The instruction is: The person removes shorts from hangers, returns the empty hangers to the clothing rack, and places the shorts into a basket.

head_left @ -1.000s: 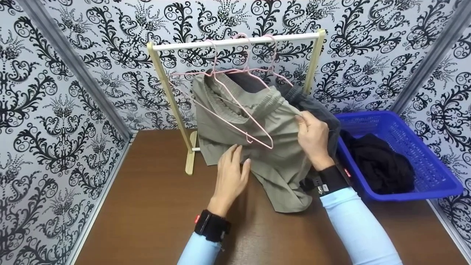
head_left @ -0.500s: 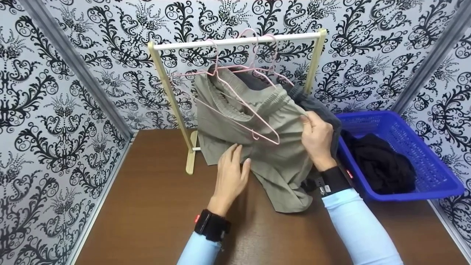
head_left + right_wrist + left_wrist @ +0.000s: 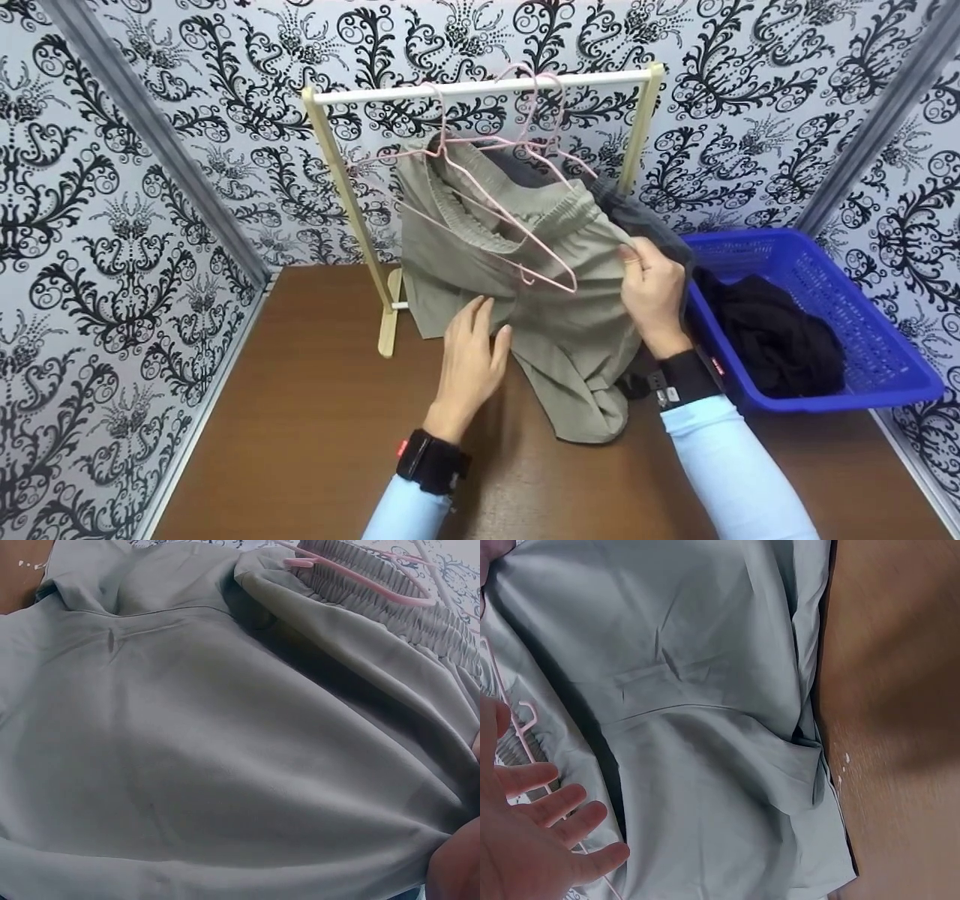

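Observation:
Olive-grey shorts (image 3: 570,315) with a gathered elastic waistband (image 3: 390,596) hang on the rack, their lower leg drooping to the table. A pink hanger (image 3: 551,259) slants across their front, its lower corner outside the waistband. My right hand (image 3: 655,292) pinches the side of the shorts between thumb and fingers and draws the fabric out to the right. At the front of the shorts is my left hand (image 3: 471,360), fingers extended and spread, close by the cloth. In the left wrist view these fingers (image 3: 562,802) lie over the hanger and fabric.
The rack's white rail (image 3: 480,88) carries several pink hangers between wooden posts (image 3: 345,202). A dark grey garment (image 3: 645,217) hangs behind the shorts. At the right stands a blue basket (image 3: 885,330) with black clothing (image 3: 780,337) in it, on the brown table (image 3: 315,420).
My right hand has pulled the shorts' side slightly right and down. The front hanger's lower corner has swung right, and a hanger hook has slid right along the rail. My left hand stays put.

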Action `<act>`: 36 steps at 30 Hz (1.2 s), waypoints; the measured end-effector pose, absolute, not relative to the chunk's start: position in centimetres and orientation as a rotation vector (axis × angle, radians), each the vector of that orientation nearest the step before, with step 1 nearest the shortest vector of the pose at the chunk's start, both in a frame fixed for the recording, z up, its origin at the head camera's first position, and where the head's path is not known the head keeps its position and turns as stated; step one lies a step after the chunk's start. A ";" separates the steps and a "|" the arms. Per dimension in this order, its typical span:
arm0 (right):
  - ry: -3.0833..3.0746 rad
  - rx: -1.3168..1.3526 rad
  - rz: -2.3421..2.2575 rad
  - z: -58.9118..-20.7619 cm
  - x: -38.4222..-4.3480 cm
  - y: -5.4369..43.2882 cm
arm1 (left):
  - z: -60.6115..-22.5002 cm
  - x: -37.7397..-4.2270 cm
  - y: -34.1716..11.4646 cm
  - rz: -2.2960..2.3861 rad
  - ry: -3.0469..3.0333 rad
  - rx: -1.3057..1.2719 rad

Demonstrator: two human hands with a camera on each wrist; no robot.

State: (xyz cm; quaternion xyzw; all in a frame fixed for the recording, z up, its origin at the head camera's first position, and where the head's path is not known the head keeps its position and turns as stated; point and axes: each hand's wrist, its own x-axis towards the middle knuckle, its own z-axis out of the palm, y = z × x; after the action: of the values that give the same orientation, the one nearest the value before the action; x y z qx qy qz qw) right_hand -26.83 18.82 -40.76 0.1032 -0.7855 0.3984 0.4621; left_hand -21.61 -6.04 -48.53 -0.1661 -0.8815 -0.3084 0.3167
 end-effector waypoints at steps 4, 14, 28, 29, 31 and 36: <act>-1.936 0.241 0.996 -41.5 -26.8 19.2 | -48.7 -21.7 -6.1 -0.813 -2.308 -0.436; -1.948 0.223 1.030 -43.0 -26.4 19.8 | -48.7 -21.6 -6.2 -0.818 -2.310 -0.431; -1.963 0.226 1.054 -44.7 -26.1 20.7 | -48.6 -21.3 -6.5 -0.824 -2.354 -0.410; -1.969 0.223 1.055 -44.8 -26.1 20.8 | -48.6 -21.3 -6.5 -0.826 -2.352 -0.411; -1.979 0.214 1.060 -44.9 -26.0 20.9 | -48.6 -21.3 -6.5 -0.824 -2.356 -0.408; -1.978 0.214 1.070 -45.4 -25.8 21.0 | -48.6 -21.2 -6.6 -0.821 -2.368 -0.394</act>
State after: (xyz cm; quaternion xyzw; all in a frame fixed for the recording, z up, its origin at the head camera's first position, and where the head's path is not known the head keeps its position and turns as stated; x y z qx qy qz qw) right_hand -25.77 21.04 -45.40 0.0857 -0.7916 0.4284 0.4272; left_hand -21.23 -6.59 -48.58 -0.1484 -0.8911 -0.3091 0.2974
